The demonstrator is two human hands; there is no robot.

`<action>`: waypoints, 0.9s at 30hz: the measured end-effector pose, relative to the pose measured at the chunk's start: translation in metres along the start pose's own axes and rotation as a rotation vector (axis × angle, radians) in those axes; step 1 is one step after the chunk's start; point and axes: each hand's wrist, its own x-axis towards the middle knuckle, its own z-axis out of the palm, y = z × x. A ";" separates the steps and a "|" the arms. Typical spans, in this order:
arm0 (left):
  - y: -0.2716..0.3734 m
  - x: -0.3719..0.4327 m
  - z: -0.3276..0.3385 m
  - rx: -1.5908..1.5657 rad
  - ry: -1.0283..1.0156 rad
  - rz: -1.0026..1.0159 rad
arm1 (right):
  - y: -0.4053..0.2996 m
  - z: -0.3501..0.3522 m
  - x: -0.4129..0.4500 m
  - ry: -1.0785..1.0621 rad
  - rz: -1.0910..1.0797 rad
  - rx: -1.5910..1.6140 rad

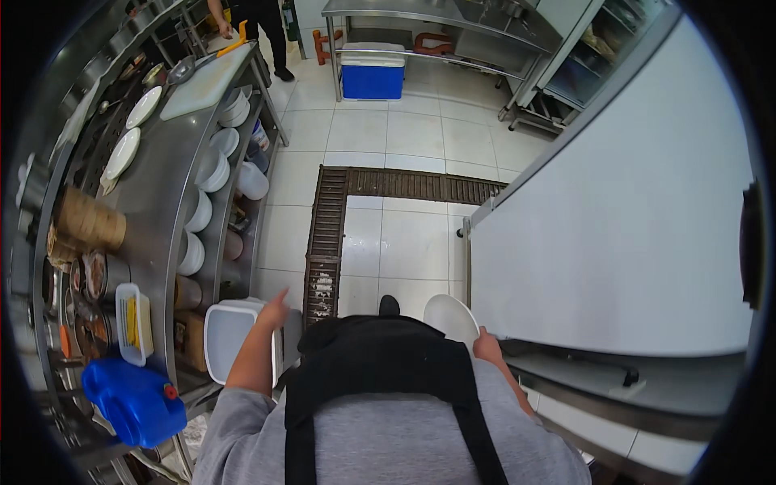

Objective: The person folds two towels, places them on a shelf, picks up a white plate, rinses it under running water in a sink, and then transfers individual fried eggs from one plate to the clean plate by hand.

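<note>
A white oval plate (451, 318) is in my right hand (487, 345), gripped at its edge beside my body. Out to the left, my left hand (276, 310) holds nothing, with a finger pointing forward and the others partly curled. Below that hand and forearm stands a pale plastic bin (233, 339). To its left a steel counter (151, 176) carries two white oval plates, a white cutting board (209, 85) and a stack of bamboo steamers (91, 218). White bowls (213, 173) fill the shelf beneath the counter.
A large white cabinet surface (606, 212) borders my right side. A drain grate (327, 236) crosses the tiled floor. A blue cooler (373, 73) sits under the far steel table (394, 8). Another person (260, 27) stands at the far left. A blue jug (130, 403) is at lower left.
</note>
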 end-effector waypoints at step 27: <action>0.476 0.636 -0.407 -0.240 0.298 0.438 | -0.120 -0.242 0.521 0.107 0.131 0.235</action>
